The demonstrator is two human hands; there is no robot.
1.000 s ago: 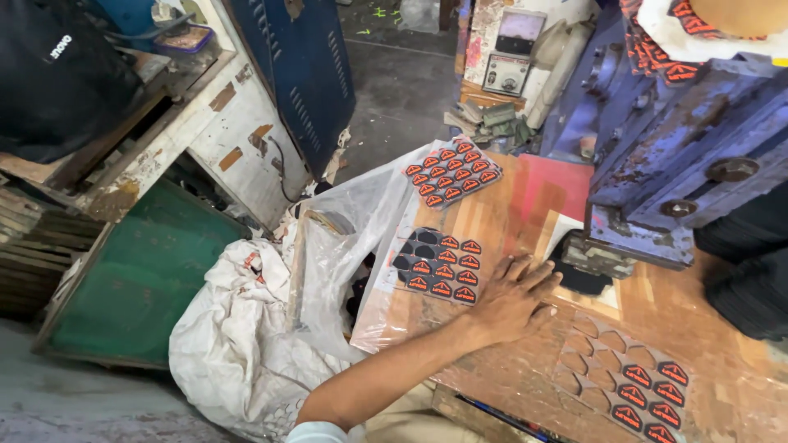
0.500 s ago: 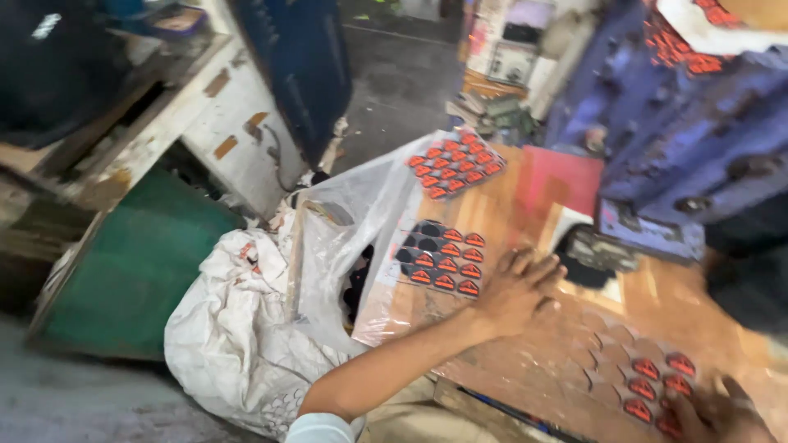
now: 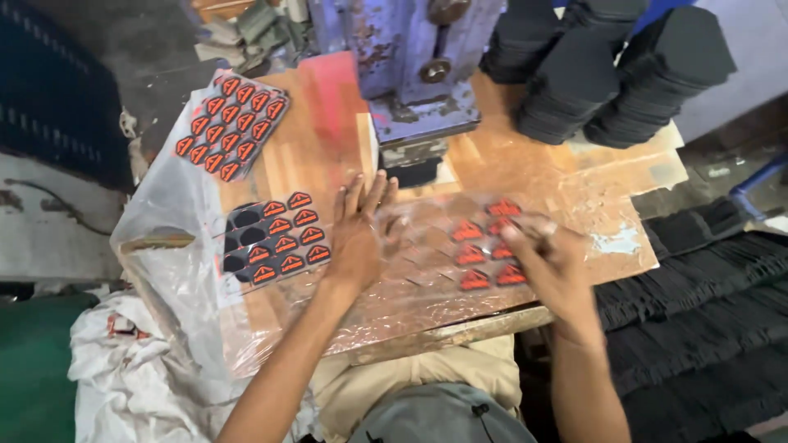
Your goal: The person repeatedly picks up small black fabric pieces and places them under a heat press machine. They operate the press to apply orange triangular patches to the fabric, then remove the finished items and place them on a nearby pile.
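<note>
Step in hand: peeling red patches (image 3: 484, 254) off clear film sheet (image 3: 427, 279), frame centre. Left hand (image 3: 357, 238) flat, fingers spread, pinning sheet. Right hand (image 3: 550, 258) blurred, fingers seemingly pinching patch. Next, likely: clean lift, sheet held down.

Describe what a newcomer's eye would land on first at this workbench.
The red-and-black patches on a clear film sheet mid-bench stand out, with the right hand on them and the left hand pressing the sheet flat. More patch sheets lie left; stacks of black cut pieces stand top right beside a blue press.
</note>
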